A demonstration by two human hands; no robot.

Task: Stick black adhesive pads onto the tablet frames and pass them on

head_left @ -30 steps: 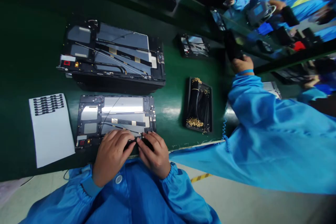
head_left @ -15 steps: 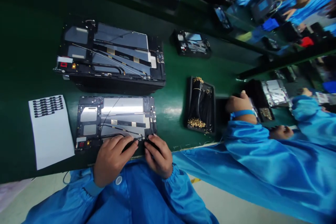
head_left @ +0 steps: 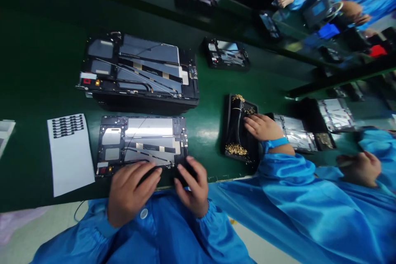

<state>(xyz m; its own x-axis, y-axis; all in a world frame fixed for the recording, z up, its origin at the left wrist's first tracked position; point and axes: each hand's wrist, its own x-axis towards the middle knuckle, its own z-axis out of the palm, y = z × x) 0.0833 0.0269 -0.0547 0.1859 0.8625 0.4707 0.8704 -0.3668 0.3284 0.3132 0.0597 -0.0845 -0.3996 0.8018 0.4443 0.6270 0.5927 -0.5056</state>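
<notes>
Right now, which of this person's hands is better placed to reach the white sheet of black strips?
The left hand, probably: it lies nearer the white sheet, on that side of the open tablet frame, while the right hand sits farther along the frame's edge.

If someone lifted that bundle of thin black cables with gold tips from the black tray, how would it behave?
The bundle of thin black cables would probably droop, since its strands look slender and loosely gathered. It is likely light for its size. The clustered gold tips look delicate and might snag on each other.
</notes>
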